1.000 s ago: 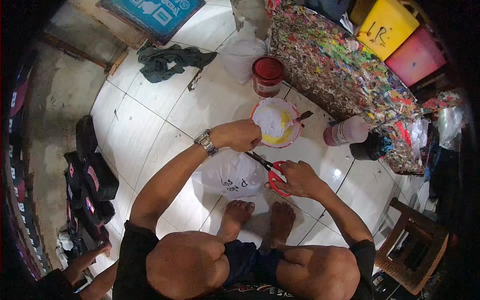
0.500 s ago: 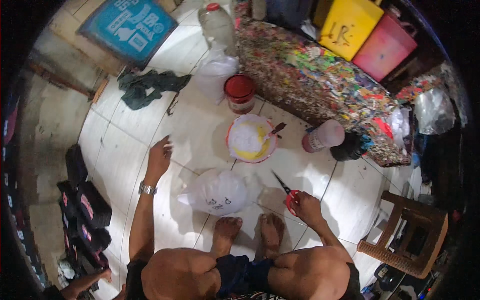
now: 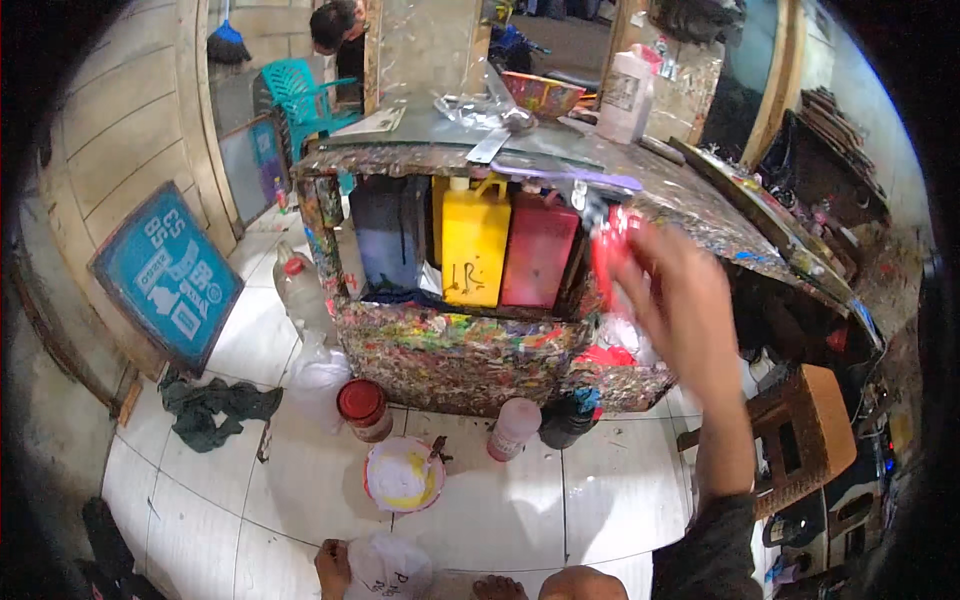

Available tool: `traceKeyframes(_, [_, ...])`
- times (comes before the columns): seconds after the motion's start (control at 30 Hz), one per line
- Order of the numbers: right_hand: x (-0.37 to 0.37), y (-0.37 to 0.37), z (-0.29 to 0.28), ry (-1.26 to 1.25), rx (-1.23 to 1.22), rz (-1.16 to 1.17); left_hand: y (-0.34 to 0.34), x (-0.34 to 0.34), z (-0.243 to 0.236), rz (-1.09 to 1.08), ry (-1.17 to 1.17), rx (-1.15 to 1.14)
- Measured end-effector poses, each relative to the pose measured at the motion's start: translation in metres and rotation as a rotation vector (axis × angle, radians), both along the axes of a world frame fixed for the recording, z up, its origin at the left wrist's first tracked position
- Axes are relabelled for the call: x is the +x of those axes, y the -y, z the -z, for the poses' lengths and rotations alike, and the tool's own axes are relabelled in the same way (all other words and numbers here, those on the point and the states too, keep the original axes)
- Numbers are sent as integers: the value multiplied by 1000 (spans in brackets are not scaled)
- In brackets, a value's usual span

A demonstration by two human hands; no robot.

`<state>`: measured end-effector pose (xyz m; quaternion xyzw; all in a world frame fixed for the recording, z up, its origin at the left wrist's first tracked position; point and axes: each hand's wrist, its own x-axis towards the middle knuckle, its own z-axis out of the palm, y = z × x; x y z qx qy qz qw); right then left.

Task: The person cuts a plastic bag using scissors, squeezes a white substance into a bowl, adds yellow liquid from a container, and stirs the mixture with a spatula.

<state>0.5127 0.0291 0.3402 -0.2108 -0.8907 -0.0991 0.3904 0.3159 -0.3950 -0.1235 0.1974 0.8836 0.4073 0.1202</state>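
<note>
My right hand point(image 3: 680, 290) is up in front of the tabletop point(image 3: 560, 148), its grip apparently closed round the red handles of what look like scissors point(image 3: 609, 258); both are blurred, so I cannot tell how tightly my fingers hold them or whether the blades are together. They show just below the front edge of the tabletop, near a long purple strip point(image 3: 575, 178) that lies along it, and to the right of the pink container point(image 3: 538, 255) on the shelf beneath. My left hand point(image 3: 333, 570) is down at the lower edge of the view, against the left end of the white bag point(image 3: 390, 566) on the floor; the fingers look curled, but I cannot tell whether that grip has hold of the plastic. Just beyond the bag stands the bowl point(image 3: 370, 486) of white and yellow paste, with a dark-ended tool point(image 3: 438, 452) leaning out over its rim. I judge the step in hand to be putting the cutting tool away on the higher level, with the bag kept by me. That calls for a spot up there where the blades will lie steady, and a light touch below so the bag stays upright.
</note>
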Motion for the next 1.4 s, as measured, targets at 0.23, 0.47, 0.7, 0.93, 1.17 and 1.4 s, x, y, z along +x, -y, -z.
traceKeyframes(0.23, [-114,-202,-88,501,126,318,2,-15,-6,422,370,-49])
traceKeyframes(0.47, [-94,-77,-40,142,320,-92,-41,-12,-42,569,451,-78])
traceKeyframes(0.7, [-35,105,272,477,-1032,-710,-11,-41,-58,609,530,-224])
traceKeyframes(0.93, [-64,194,448,702,-1577,-665,-33,-42,-71,654,607,-214])
traceKeyframes(1.17, [-68,188,470,497,-2164,-783,-38,-29,-66,552,873,-66])
traceKeyframes(1.4, [-54,178,421,399,-2408,-610,-46,6,-93,354,1232,14])
